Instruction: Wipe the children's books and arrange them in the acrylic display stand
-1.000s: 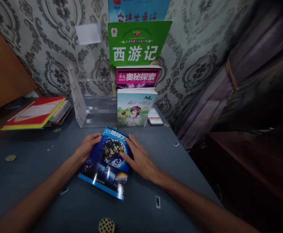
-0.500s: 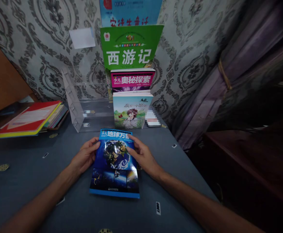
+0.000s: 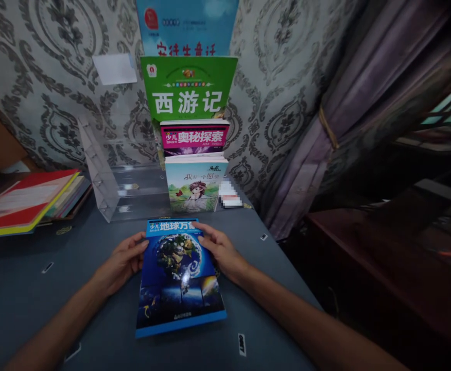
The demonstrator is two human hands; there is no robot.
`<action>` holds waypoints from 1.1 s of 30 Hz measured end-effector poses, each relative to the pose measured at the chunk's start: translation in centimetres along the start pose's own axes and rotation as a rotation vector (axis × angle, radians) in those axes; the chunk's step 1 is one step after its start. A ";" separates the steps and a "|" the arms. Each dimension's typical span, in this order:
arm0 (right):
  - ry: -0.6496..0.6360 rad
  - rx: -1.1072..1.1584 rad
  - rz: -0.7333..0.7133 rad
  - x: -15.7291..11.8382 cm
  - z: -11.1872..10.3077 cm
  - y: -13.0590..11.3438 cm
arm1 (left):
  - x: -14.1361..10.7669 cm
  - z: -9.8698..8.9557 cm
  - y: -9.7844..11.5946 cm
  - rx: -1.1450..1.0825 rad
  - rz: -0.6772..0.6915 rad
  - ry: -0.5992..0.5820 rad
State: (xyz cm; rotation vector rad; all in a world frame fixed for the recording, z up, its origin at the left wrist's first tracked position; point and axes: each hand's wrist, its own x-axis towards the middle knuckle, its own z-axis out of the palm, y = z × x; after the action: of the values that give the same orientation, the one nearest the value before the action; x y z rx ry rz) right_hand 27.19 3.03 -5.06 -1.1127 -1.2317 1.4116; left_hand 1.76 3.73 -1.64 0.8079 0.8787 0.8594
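A blue book [image 3: 179, 288] with the Earth on its cover is held between my two hands over the table. My left hand [image 3: 127, 257] grips its left edge, thumb on the cover and fingers behind. On the right edge, my right hand [image 3: 223, 252] has its thumb and index finger by the upper corner. Just beyond stands a clear tiered rack [image 3: 102, 193], its right side filled with books: a light-blue-and-green book [image 3: 192, 185] in front, then a magenta book [image 3: 194, 138], a green book [image 3: 189, 87] and a blue book [image 3: 189, 26] at the top.
Left of the rack lies a stack of books and folders [image 3: 28, 201] with a red and yellow top. A grey-blue cloth covers the table [image 3: 105, 324]. Right of it hang purple curtains [image 3: 306, 149]. A white card [image 3: 115, 69] shows before the patterned wall [image 3: 287, 62].
The view has swung rightward, so the rack and stack sit further left. The blue book's lower edge is now tilted, its right side higher. Both hands keep their hold on it.
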 end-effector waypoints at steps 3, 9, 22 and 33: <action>-0.009 -0.026 -0.041 -0.1 0.0 -0.3 | 0.1 -0.2 -0.2 0.024 0.011 0.000; -0.152 0.009 -0.214 -0.9 0.3 -2.9 | -0.3 0.7 0.5 0.061 0.138 0.068; 0.178 -0.485 -0.739 -2.8 0.0 -4.2 | -3.0 1.5 1.6 0.390 0.575 0.065; 0.197 -0.627 -0.572 -2.3 0.4 -2.4 | -0.9 0.8 -2.0 0.556 0.479 0.019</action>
State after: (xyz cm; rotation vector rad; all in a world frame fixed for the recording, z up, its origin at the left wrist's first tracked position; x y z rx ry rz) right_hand 27.38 0.86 -2.56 -1.1341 -1.7252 0.4787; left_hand 2.72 1.95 -2.75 1.5396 0.9718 1.0516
